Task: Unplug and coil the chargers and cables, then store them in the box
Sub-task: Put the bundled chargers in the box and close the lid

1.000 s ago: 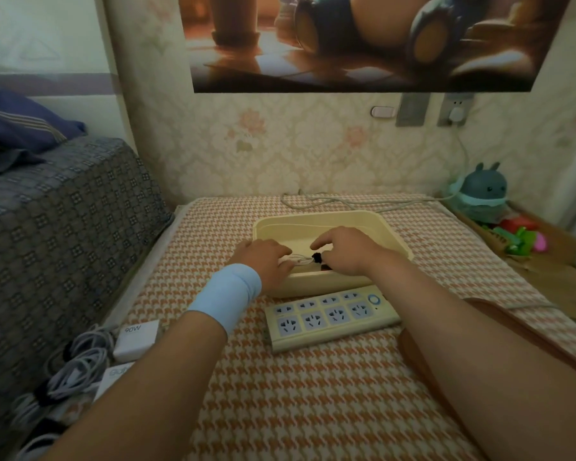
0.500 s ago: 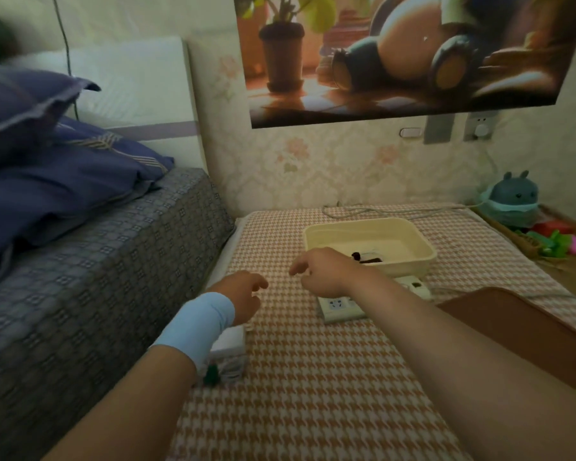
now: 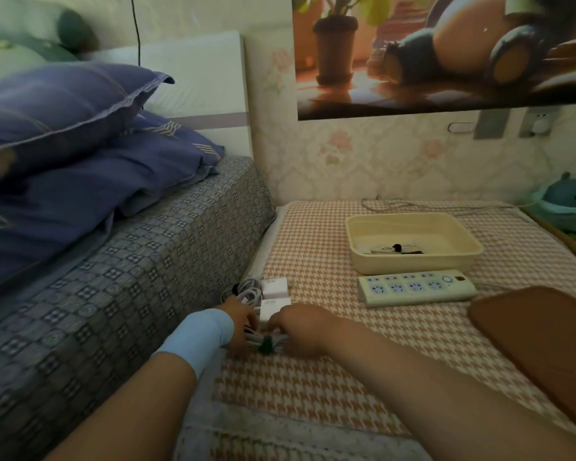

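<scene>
Both hands have dropped to the lower centre of the frame. Half a second ago they hung in the air, the left over the chargers and the right near the strip; a second ago both were inside the box. Now the left hand point(image 3: 241, 322), with a pale blue wristband point(image 3: 200, 334), and the right hand point(image 3: 300, 331) meet on a bundle point(image 3: 265, 344) of white cable tied with a green band, which lies on the checked cloth point(image 3: 330, 387) between them.

The right hand's fingers are curled down over the right end of the bundle, with the fingertips against the base of the near charger point(image 3: 273, 309). The left hand's fingers lie on the left end, blurred, so I cannot tell whether they close on it.

Just behind the near charger stands a second charger point(image 3: 273, 286), and a coil point(image 3: 243, 292) of white cable lies to its left by the bed point(image 3: 113, 277).

The view has swung left, so the box point(image 3: 413, 262) now sits right of centre, well apart from the hands. It holds a tied cable point(image 3: 396, 249), as it did half a second ago. The strip point(image 3: 416, 287) lies just in front of the box, now wholly in sight rather than half hidden by the right arm.
</scene>
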A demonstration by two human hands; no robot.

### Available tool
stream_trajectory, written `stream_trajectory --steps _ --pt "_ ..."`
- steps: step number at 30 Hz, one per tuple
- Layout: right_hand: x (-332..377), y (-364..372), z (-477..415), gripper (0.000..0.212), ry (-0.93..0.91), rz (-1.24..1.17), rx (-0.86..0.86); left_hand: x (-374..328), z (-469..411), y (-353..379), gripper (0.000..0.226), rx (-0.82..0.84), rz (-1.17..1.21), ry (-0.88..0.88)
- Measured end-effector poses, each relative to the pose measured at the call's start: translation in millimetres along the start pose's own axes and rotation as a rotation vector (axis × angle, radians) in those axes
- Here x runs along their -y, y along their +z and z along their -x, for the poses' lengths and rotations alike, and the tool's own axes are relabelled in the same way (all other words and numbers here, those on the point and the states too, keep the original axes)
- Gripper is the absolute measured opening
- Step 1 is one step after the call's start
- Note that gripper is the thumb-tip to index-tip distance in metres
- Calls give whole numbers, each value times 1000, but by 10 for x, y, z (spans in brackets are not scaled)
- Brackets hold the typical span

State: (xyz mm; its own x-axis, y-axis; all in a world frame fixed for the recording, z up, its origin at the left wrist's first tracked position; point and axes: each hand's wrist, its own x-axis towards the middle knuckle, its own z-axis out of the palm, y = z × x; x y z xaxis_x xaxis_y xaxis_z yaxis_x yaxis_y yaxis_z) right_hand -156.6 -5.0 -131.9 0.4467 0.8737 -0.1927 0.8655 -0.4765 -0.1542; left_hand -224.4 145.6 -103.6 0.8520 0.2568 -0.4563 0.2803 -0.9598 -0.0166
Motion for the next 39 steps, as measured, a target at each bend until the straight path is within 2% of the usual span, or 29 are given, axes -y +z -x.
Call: stream_trajectory --steps 6,10,14,19,23,25,27,29,33,35,39 --pt "-249 -169 170 40 151 -74 165 -173 -11 -48 37 -31 102 137" --pt "-433 -323 336 39 249 -156 137 -458 -65 -51 39 -58 226 201" --pt "-601 -311 485 37 282 -273 129 -661 -123 -64 38 -72 372 187" --pt "-832 -190 600 45 408 -234 144 -733 -212 -55 36 -148 325 129" --pt "-951 -176 611 38 435 -100 119 -809 -251 -39 46 -205 315 204" --pt "-962 -156 610 39 412 -92 88 -859 -267 -9 61 -162 317 249" --pt "-943 -124 605 37 373 -73 83 -931 -287 27 78 -101 222 272" --pt "-955 -72 597 34 343 -11 88 -1022 -301 37 81 -78 153 289" --pt "-1120 -113 656 30 316 19 -66 -1111 -352 -109 61 -207 288 299" --pt "-1271 -234 697 27 333 -51 -218 -1113 -424 -231 63 -300 383 295" --pt "-1610 -490 719 34 393 -147 -452 -1272 -639 -495 74 -391 516 300"
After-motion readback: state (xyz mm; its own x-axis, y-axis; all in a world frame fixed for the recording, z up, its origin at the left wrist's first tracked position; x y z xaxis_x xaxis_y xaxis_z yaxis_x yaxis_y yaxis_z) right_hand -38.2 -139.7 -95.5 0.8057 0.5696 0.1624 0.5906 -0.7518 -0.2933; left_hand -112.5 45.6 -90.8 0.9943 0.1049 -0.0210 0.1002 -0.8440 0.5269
